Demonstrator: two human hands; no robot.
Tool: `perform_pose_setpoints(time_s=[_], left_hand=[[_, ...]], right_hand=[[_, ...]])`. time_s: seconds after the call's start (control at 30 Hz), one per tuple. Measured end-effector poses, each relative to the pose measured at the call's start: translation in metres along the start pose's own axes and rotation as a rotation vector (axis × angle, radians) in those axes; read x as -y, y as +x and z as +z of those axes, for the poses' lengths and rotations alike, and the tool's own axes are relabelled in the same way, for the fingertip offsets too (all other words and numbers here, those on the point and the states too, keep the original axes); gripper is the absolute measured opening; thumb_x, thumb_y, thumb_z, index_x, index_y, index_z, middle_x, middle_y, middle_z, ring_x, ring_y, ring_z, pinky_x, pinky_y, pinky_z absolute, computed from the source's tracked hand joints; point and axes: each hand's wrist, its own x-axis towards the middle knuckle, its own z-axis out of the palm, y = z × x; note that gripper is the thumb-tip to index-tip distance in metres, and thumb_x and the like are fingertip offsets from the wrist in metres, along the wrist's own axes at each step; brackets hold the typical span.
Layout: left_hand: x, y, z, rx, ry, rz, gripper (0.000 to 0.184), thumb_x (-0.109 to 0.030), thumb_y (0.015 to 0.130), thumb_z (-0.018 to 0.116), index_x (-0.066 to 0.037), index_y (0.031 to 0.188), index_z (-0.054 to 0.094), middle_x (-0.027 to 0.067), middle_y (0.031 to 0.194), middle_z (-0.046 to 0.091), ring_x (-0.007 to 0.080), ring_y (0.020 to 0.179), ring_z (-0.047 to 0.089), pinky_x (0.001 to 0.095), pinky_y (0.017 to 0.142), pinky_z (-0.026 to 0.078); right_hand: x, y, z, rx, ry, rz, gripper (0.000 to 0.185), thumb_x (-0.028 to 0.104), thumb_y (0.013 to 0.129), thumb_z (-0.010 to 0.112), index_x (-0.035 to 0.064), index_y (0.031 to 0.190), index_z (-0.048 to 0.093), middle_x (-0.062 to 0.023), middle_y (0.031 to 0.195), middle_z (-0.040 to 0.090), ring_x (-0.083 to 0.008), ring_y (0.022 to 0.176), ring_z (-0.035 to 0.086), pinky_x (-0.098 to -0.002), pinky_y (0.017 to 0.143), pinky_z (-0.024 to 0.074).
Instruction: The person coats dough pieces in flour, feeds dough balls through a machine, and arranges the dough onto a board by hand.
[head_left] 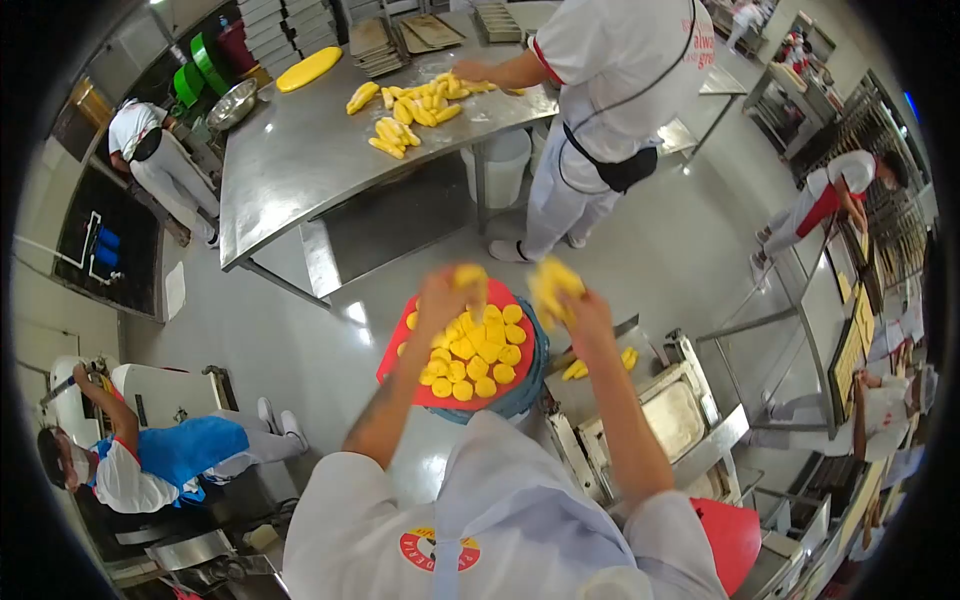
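Note:
My left hand (pixel 447 298), blurred by motion, is closed on a yellow dough piece (pixel 468 275) above the far edge of a red board (pixel 397 362). To its right my right hand (pixel 587 312) grips a bunch of yellow dough pieces (pixel 550 285), also blurred; their number cannot be made out. Beneath and between my arms, many round yellow dough pieces (pixel 463 348) lie close together on the red board. The board rests on a round blue-grey tub (pixel 532 375). Several elongated dough pieces (pixel 600 366) lie beside my right forearm on a machine.
Metal dough machine (pixel 670 418) stands close on my right. Ahead, a steel table (pixel 290 165) bears dough rolls (pixel 425 105), a flat dough slab (pixel 308 69) and stacked trays (pixel 374 46). A co-worker (pixel 610 110) stands there, one hand at the rolls. Another person (pixel 170 455) works at left.

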Motion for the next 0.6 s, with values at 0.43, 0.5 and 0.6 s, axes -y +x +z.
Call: perform_pose_setpoints(time_s=[0.43,0.5,0.6], left_hand=[[0.285,0.045,-0.098,-0.215,-0.107,-0.344,0.044,-0.027,0.090,0.071,-0.001,0.124,0.062,0.0066,0.106,0.068,0.0141,0.078,0.063,0.0275,0.063,0.054],[0.355,-0.025,0.001,0.227,0.110,0.038,0.029,-0.018,0.090,0.067,0.000,0.112,0.063,0.0073,0.101,0.068,0.0165,0.082,0.065,0.0285,0.070,0.054],[0.219,-0.113,0.161,0.613,0.142,-0.034,0.019,-0.012,0.091,0.063,0.002,0.103,0.069,0.0122,0.096,0.071,0.0219,0.088,0.068,0.0347,0.078,0.054]], right_hand=[[-0.124,-0.005,-0.076,0.061,0.020,0.120,0.046,0.027,0.101,0.059,0.0072,0.141,0.051,-0.0094,0.132,0.059,-0.0238,0.116,0.062,-0.0370,0.097,0.0503],[-0.167,-0.079,-0.113,-0.090,-0.001,0.285,0.043,0.027,0.101,0.059,0.0059,0.138,0.054,-0.0083,0.125,0.062,-0.0223,0.111,0.064,-0.0356,0.094,0.0516],[-0.179,-0.213,-0.164,-0.348,0.085,0.419,0.041,0.026,0.101,0.058,0.0043,0.136,0.055,-0.0082,0.122,0.062,-0.0203,0.103,0.066,-0.0335,0.089,0.0532]])
